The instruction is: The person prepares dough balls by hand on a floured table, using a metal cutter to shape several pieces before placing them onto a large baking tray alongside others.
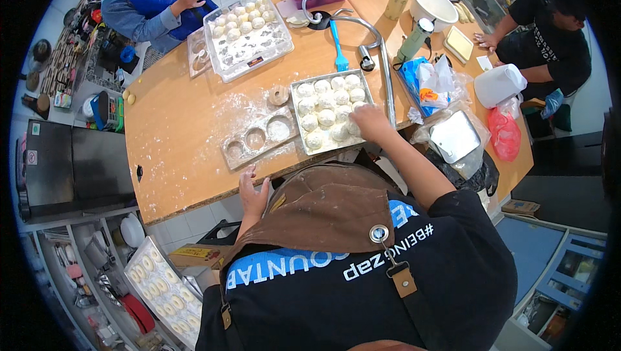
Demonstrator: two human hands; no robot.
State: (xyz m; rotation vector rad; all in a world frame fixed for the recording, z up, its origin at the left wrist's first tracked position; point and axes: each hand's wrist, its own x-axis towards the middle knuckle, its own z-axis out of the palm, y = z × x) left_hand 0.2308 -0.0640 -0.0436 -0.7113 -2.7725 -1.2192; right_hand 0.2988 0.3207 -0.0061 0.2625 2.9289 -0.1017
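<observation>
The right hand (369, 121) is resting at the near right corner of a square, silver metal tray (343, 147), its fingers bending down toward the flour-dusted, round white dough balls (326, 117); whether they are gripping one, I cannot tell. The dough balls are lying in close rows to the left of that hand and just beyond it. The left hand (253, 191) is holding nothing, its fingers standing loosely spread near the table edge. Just beyond the left hand, a long, floury wooden board with three round hollows (266, 147) is lying aslant, close to the tray. A small, round, pale wooden piece (279, 95) is sitting farther beyond. Past the right hand, a bright blue brush (337, 47) is pointing its bristles toward the tray. The light brown wooden table (187, 118) is carrying scattered flour left of both hands.
</observation>
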